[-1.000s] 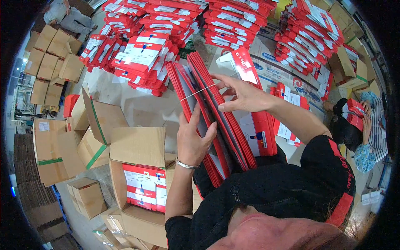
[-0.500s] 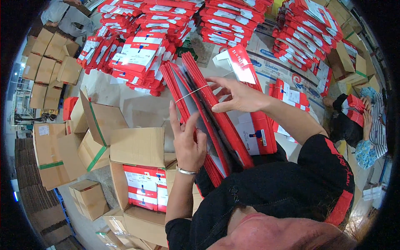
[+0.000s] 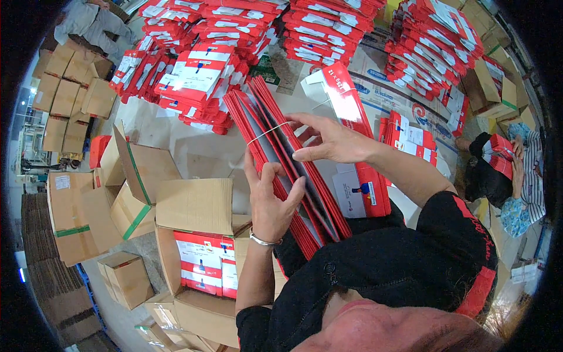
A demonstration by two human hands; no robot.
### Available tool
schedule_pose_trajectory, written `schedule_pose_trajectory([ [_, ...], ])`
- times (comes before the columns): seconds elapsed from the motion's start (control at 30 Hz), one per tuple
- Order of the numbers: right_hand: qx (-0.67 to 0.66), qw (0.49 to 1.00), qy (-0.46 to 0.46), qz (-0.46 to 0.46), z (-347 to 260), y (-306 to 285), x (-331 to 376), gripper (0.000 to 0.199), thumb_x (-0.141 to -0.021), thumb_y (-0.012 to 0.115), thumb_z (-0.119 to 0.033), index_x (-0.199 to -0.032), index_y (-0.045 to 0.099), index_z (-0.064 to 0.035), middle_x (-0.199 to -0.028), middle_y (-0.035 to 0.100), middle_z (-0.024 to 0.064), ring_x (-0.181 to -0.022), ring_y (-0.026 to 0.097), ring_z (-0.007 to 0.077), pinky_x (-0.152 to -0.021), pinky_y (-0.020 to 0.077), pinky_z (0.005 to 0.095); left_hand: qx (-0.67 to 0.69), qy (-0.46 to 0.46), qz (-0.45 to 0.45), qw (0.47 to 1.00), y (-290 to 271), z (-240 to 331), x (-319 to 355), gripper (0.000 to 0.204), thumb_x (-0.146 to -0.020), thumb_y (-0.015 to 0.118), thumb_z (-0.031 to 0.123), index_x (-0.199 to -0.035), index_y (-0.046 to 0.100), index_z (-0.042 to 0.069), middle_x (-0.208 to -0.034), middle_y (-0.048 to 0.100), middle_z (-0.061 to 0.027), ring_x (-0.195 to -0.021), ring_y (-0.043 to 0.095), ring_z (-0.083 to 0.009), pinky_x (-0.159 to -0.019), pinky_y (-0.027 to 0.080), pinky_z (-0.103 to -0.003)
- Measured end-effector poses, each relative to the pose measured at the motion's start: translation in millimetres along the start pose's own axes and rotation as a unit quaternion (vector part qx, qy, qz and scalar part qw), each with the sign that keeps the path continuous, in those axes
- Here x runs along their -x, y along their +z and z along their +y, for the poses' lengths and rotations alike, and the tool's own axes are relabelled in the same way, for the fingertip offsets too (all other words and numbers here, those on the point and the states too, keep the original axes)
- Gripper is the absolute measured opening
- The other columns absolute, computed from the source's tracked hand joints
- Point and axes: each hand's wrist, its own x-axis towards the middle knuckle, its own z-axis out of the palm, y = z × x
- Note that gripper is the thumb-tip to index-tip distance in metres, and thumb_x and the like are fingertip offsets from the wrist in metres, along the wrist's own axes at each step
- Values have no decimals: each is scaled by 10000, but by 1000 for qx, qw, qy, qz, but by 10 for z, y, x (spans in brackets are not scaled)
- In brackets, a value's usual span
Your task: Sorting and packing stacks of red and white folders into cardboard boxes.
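Note:
I hold a thick bundle of flat red folded cartons [image 3: 271, 128] upright in front of me, bound near its top by a thin pale rubber band [image 3: 265, 132]. My left hand [image 3: 271, 199] grips the bundle from the left side, fingers spread over its edges. My right hand [image 3: 329, 139] is at the upper right, thumb and fingers pinching the band and the top sheets.
An open cardboard box [image 3: 199, 234] below left holds red and white packs [image 3: 205, 265]. More cardboard boxes [image 3: 76, 211] stand at left. Stacks of red and white packs [image 3: 199, 76] cover the surface ahead. Another person [image 3: 504, 176] sits at right, and one more [image 3: 94, 20] at top left.
My right hand has slid slightly along the bundle's top with the band. My left hand's fingers have shifted a little on the bundle's edge.

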Motion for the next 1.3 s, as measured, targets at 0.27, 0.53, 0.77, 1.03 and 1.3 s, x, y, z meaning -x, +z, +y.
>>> schedule_pose_trajectory([
  [0.27, 9, 1000, 2, 15, 25, -5, 49, 856, -813, 739, -341, -1474, 279, -50, -1345, 470, 173, -1121, 550, 257, -977, 454, 400, 13, -27, 19, 999, 7, 33, 20, 270, -744, 622, 33, -999, 538, 53, -1481, 223, -311, -1292, 413, -467, -946, 443, -438],
  [0.53, 117, 991, -33, 55, -15, 77, 34, 900, -777, 753, -414, -1482, 285, -107, -1322, 496, 159, -1156, 542, 273, -1001, 427, 429, 19, -11, -6, 1000, 20, 90, -9, 355, -757, 776, 242, -971, 553, 67, -1468, 217, -328, -1291, 400, -477, -974, 429, -457],
  [0.77, 127, 988, -57, 62, -7, 40, 82, 830, -805, 681, -386, -1465, 288, -72, -1321, 475, 177, -1112, 565, 282, -981, 457, 418, 132, -19, 28, 991, 60, -167, 90, 301, -754, 609, 5, -1039, 544, 73, -1465, 219, -329, -1339, 347, -442, -1002, 395, -407],
  [1.03, 84, 993, -39, 72, 19, 139, 67, 839, -812, 723, -332, -1483, 274, -105, -1348, 458, 144, -1160, 525, 253, -1020, 411, 412, -40, 26, -6, 999, 18, 144, -7, 361, -749, 711, 130, -1082, 583, 74, -1464, 220, -318, -1239, 442, -481, -960, 448, -435],
  [1.3, 95, 995, -13, 23, 49, 200, 14, 827, -827, 715, -373, -1475, 281, -97, -1338, 433, 148, -1173, 530, 261, -1027, 419, 423, -2, 24, -27, 999, 8, -33, 28, 409, -773, 758, 235, -1095, 580, 56, -1461, 249, -255, -1275, 418, -419, -1012, 408, -442],
])
